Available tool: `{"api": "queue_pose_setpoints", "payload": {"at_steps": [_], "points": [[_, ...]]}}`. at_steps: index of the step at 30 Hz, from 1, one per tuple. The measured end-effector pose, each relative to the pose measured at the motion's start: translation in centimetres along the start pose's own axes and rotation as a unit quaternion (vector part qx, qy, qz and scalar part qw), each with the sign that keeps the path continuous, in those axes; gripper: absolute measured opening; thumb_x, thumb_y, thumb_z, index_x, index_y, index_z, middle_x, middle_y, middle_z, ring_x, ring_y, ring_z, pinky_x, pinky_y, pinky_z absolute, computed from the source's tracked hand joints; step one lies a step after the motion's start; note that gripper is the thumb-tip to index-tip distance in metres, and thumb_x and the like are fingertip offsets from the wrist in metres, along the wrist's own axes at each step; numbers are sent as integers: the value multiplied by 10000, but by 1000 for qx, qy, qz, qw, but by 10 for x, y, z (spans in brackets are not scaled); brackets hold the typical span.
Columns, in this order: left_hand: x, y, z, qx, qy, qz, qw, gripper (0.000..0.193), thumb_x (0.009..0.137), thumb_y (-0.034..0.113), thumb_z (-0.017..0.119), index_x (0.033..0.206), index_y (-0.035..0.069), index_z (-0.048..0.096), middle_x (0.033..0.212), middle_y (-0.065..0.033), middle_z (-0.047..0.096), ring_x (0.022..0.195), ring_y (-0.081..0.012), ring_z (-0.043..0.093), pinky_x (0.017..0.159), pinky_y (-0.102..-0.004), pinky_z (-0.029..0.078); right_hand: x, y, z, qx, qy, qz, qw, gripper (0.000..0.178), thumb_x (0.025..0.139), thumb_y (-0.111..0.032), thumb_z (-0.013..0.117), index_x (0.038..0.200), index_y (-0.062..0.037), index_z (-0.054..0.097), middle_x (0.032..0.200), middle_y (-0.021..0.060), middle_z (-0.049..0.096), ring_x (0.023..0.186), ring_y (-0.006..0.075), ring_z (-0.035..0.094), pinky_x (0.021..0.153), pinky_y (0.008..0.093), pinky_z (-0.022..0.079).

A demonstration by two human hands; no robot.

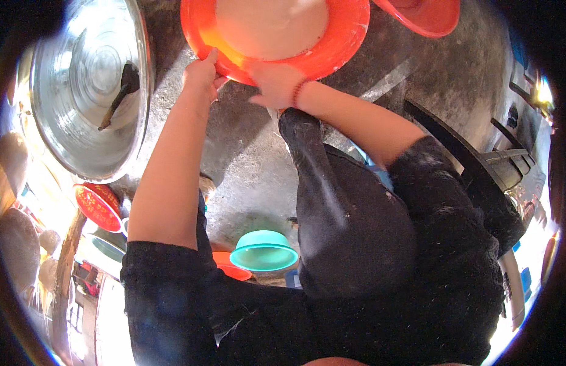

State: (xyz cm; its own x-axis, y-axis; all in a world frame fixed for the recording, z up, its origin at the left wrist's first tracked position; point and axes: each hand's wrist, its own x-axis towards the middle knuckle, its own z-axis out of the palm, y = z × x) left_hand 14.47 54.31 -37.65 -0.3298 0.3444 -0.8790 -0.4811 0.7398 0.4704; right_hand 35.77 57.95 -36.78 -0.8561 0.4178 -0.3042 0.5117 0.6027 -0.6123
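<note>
An orange plastic basin (344,52) stands at the top of the view, holding a smooth pale-beige mass (270,27); I cannot tell whether it is liquid or paste. My left hand (202,74) grips the basin's near-left rim, thumb on top and fingers curled below. My right hand (277,84), with a red bead bracelet (297,94) at the wrist, is on the near rim. Its fingers lie over the edge and its thumb is on the outside; bright light washes out their outline.
A large round metal tray (57,104) at the left bears a dark-headed tool with a handle (117,104). Another red-orange basin (438,21) is at top right. Near my legs is a turquoise basin (263,259). A red patterned bowl (98,207) sits at lower left, dark furniture (457,146) at right.
</note>
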Motion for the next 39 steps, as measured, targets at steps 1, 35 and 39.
{"api": "queue_pose_setpoints", "payload": {"at_steps": [1,35,39], "points": [[1,0,-1,8,-3,-4,1000,392,1054,319,641,1307,23,593,1183,-118,721,979,-252,743,789,-400,643,-18,18,-8,-30,-39,70,996,528,919,-469,653,1210,-31,695,1120,214,732,1071,391,709,951,487,561],[30,21,-11,76,-4,67,995,495,988,363,731,1254,-43,632,1088,-136,732,864,-216,735,680,-330,633,-6,17,-26,-40,-226,172,958,540,796,-397,764,1183,-25,712,1167,195,723,1191,335,666,990,474,538],[11,23,-14,103,-30,62,992,479,1025,365,674,1271,-41,609,1124,-151,722,924,-234,738,723,-344,643,-88,67,-40,-229,29,109,967,377,783,-309,685,1083,-89,749,997,116,749,1074,300,697,977,442,517]]}}
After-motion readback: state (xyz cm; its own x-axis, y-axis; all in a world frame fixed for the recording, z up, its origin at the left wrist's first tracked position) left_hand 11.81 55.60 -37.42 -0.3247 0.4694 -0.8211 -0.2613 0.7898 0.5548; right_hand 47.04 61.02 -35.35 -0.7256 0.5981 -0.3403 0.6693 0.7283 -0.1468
